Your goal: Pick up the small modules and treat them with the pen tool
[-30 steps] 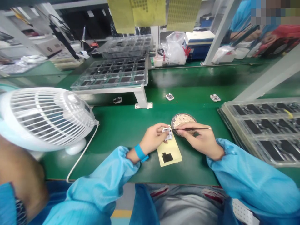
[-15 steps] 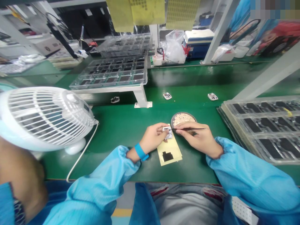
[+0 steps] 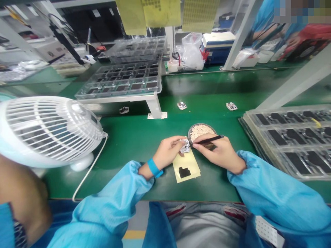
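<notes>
Far L of the L fingers: white desk fan [image 3: 51, 131], white cord [image 3: 90, 169] trailing down the green bench [image 3: 116, 151]. Beyond & L of the L fingers, clear compartment tray [image 3: 119, 94] w/ dark pcs, up on a white shelf. L hand [image 3: 169, 151], blue wristband [image 3: 154, 167] on, thumb + fingers clamped on a small white housing [image 3: 185, 146], at far end of yellow backing sheet [image 3: 192, 164]. On the sheet, nearer the body than those fingers: black cut-out pc [image 3: 184, 172]. Directly beyond L fingertips, well apart, a small white part [image 3: 181, 105]. Round dish [image 3: 189, 134] of pale bits just beyond R fingers. R hand [image 3: 219, 153] pinches black tweezer-like tool [image 3: 210, 139], tip by housing's R edge; can't tell if touching. Well R of R fingers: stacked clear trays [image 3: 284, 148], dark inserts.
</notes>
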Demonstrator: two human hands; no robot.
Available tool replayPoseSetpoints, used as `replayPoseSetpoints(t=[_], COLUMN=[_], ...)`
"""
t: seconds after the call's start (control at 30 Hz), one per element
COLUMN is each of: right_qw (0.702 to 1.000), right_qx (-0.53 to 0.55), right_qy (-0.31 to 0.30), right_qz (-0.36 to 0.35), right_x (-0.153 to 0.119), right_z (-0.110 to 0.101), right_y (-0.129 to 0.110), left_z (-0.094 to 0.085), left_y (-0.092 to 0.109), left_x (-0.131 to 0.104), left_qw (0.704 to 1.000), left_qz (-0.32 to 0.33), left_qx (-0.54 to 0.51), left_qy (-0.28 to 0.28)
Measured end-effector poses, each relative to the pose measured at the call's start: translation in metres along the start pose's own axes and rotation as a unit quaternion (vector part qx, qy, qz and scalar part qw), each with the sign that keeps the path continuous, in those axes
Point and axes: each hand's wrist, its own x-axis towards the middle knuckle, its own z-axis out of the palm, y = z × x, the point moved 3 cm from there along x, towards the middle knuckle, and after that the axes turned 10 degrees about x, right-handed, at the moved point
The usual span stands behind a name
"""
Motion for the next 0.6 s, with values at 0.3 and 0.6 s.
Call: replayPoseSetpoints(t=[0.3, 0.6], right_qw=[0.966, 0.959], right_qx=[0.172, 0.22], right_qy=[0.02, -0.105], right_qz=[0.194, 0.145], right_x=[0.001, 0.013], right_z=[0.004, -0.009], right_y=[0.023, 0.009], left_z=[-0.004, -0.011], left_y=[-0.004, 0.0], left_x=[0.002, 0.007], left_qw=[1.0, 0.997], left_qz=[0.016, 0.01], left_qx=[0.003, 0.06], left_qy=[-0.014, -0.036])
